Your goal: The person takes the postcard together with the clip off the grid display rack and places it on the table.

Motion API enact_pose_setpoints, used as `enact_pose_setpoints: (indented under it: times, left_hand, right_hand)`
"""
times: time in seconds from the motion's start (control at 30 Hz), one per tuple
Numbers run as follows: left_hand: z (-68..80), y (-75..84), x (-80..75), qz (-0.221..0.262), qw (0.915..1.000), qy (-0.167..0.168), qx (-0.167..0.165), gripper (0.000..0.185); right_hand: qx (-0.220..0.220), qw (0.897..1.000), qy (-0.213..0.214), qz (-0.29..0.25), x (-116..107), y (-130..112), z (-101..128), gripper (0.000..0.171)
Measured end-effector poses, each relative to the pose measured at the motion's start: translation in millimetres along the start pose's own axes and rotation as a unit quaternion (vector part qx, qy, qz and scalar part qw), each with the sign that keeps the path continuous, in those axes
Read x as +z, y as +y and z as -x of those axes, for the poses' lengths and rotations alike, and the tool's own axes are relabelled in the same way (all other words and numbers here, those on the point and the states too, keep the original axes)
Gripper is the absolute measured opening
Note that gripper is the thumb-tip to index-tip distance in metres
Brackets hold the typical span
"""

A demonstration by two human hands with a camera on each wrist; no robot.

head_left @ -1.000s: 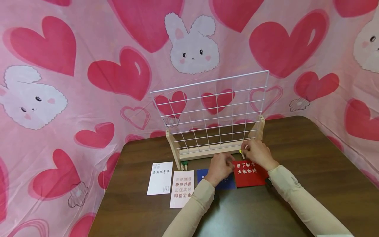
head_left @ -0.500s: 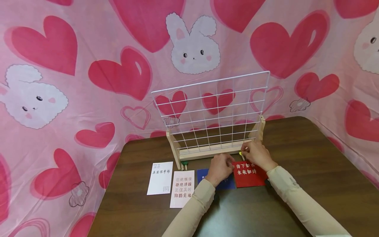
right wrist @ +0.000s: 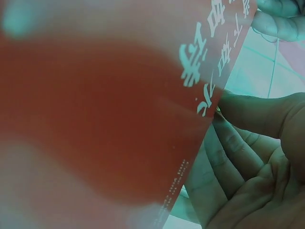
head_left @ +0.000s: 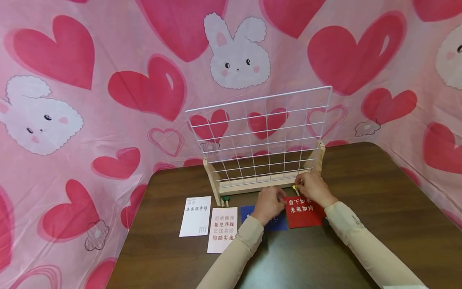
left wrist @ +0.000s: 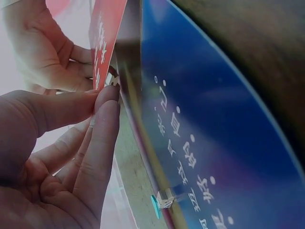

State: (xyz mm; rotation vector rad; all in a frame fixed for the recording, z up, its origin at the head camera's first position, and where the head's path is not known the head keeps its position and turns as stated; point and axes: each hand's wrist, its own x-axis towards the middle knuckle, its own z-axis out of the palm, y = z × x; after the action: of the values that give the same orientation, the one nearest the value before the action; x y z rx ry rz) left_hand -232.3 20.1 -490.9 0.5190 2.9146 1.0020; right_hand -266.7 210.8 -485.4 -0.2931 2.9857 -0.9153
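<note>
Hardly anything has moved since the earlier frames: both hands stay at the red card (head_left: 304,211), only the view has drifted slightly. From left to right along the front half of the bench (head_left: 379,192) lie a white card (head_left: 195,216), a pale pink card (head_left: 222,229) and a blue card (head_left: 265,218) partly under the left hand (head_left: 268,204), whose fingers (left wrist: 102,138) are together, pinching the red card's left edge. Right hand (head_left: 313,189) pinches the red card's top edge beside a small yellow clip (head_left: 294,187), just in front of the wire grid stand (head_left: 263,136) near the bench's back edge.
</note>
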Motion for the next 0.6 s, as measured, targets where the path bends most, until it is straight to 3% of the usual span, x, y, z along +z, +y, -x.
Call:
enact_pose_setpoints:
  times: [0.3,0.6]
  left_hand:
    - [-0.4,-2.2,4.1,-0.019,0.9998,-0.008,-0.006,0.011]
    - [-2.1,-4.1,6.8,-0.03,0.9994,-0.017,0.003,0.011]
  right_hand:
    - [-0.046,0.999,0.026,0.008,5.0,5.4,-3.4,0.006]
    - [-0.035,0.999,0.018,0.01,6.8,5.3,-3.4,0.006]
